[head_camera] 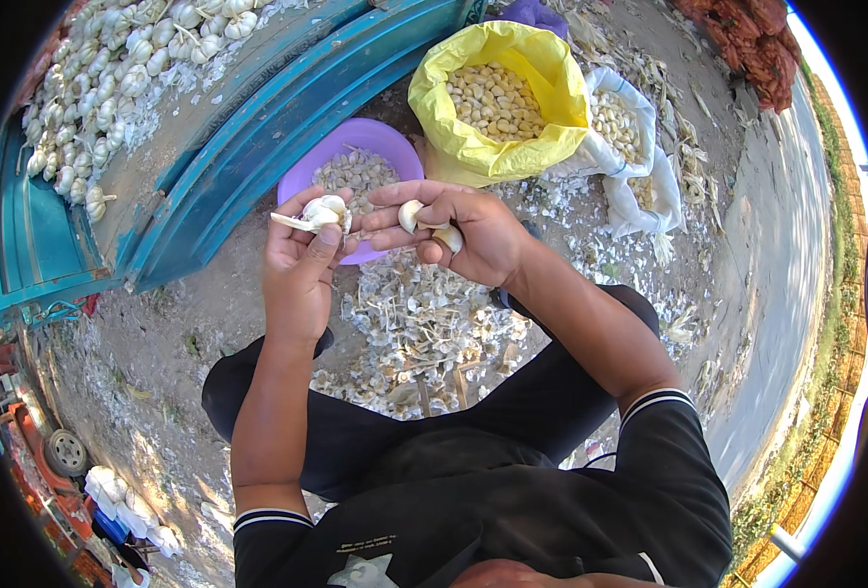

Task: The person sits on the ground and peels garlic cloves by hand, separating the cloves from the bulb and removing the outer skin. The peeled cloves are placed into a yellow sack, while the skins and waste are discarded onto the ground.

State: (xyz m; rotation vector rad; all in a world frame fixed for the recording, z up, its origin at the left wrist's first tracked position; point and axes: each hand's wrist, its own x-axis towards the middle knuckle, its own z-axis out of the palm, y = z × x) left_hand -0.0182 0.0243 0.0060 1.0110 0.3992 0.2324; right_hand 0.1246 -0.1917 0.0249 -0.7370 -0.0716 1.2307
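Note:
Between the thumb and fingers of my left hand (298, 272) is a partly broken garlic bulb (325, 211), its dry stem pointing left. Beside it, my right hand (471, 231) holds several loose garlic cloves (410, 216) in its curled fingers. Both hands are above a purple plastic basin (305, 170), and they hide part of its near side. Separated cloves (353, 173) lie inside the basin. On the ground between my legs spreads a heap of garlic skins and stems (419, 316).
A yellow woven sack (434, 143) of peeled cloves stands beyond the basin. White sacks (651, 140) with cloves are right of it. At left, a blue metal truck-bed side (272, 110) borders piled garlic bulbs (133, 66). Red mesh bags (757, 51) lie far right.

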